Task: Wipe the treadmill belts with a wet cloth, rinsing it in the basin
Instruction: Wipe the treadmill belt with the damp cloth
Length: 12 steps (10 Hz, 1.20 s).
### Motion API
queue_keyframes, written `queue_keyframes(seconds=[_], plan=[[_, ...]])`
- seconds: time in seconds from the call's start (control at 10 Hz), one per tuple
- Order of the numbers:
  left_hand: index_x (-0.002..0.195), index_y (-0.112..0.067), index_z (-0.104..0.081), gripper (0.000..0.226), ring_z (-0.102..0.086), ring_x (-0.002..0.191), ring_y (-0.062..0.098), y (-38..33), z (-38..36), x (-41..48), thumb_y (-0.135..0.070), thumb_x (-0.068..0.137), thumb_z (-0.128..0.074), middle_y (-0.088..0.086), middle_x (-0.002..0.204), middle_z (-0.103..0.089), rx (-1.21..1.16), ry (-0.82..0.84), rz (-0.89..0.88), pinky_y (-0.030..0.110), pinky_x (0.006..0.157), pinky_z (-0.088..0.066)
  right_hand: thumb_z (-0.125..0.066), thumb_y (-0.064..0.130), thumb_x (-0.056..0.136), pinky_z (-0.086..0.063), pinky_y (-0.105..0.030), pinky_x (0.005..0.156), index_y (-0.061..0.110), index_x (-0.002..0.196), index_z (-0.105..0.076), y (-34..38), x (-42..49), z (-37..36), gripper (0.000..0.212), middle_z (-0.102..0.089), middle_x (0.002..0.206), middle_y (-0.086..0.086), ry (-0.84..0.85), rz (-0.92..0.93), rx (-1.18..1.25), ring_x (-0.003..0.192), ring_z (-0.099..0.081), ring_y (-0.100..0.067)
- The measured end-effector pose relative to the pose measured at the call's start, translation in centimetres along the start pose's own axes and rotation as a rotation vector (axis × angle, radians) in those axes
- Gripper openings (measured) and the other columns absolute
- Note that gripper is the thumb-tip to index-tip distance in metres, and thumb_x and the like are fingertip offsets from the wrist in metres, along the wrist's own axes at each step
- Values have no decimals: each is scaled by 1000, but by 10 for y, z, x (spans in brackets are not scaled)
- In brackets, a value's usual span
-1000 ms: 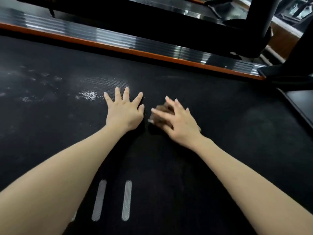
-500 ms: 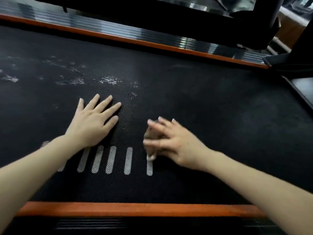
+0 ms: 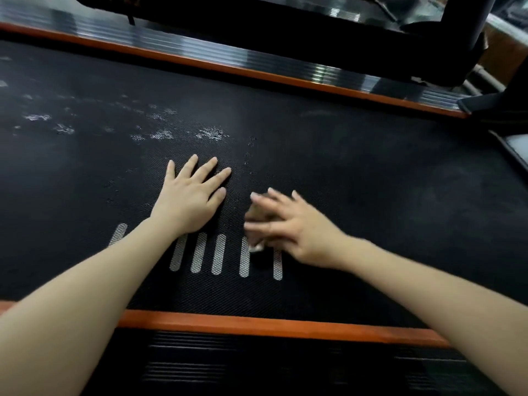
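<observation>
Extends both bare forearms in from 7 and 5 o'clock. Holds the left hand (image 3: 190, 195) flat, palm down, fingers (image 3: 208, 168) spread toward 1 o'clock. Points the blurred right hand (image 3: 288, 227), fingers straight, toward 10 o'clock.

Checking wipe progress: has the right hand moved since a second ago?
Yes. The right hand came toward the person: then well beyond the grey stripes, now over their far ends.

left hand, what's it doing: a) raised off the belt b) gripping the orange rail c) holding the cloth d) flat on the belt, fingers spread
d: the left hand lies flat on the belt, fingers spread; the cloth is under the right hand.
</observation>
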<state>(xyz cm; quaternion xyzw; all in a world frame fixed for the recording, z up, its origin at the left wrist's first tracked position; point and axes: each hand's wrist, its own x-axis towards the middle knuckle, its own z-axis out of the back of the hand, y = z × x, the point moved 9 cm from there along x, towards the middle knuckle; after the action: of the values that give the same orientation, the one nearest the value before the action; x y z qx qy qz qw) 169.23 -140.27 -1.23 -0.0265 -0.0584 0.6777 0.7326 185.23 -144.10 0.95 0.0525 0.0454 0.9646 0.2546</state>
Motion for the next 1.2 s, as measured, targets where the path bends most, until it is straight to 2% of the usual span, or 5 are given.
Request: queue_keyframes(seconds=[0.1,0.2,0.4,0.8,1.2], plan=[[148,-42,-19,49,-4,146,23,0,-2,1,-47,100,-22,-8,159,-13,-22,21,3,52,116,1,-46,23,96,-12,-64,112,38,140,-41,-84,35,9,46,-10,159,3,3,-477,62,146,-5,-32],[148,-41,-20,49,-5,146,23,-1,-1,0,-46,99,-22,-7,159,-13,-27,16,0,52,116,0,-40,42,98,-9,-61,113,41,139,-41,-79,42,3,41,-8,160,6,-1,-566,44,146,2,-32],[148,-40,-21,48,-6,146,25,-2,3,1,-44,100,-24,-5,159,-14,-35,5,-5,54,116,0,-13,76,81,1,-48,114,46,136,-42,49,-34,0,69,-3,156,16,148,-223,214,146,12,-23],[148,-40,-21,49,-5,146,25,-2,1,1,-45,99,-22,-5,159,-14,-20,-3,3,54,115,1,-54,45,89,-15,-61,113,30,124,-62,63,-45,-3,38,-19,156,-5,87,-3,370,146,-7,-32],[148,-42,-19,48,-3,147,23,-1,-1,0,-45,99,-19,-8,159,-12,-27,35,-4,52,116,2,-65,32,87,-21,-36,116,20,106,-73,40,-76,3,24,-34,151,-4,114,13,507,145,-19,-21]])
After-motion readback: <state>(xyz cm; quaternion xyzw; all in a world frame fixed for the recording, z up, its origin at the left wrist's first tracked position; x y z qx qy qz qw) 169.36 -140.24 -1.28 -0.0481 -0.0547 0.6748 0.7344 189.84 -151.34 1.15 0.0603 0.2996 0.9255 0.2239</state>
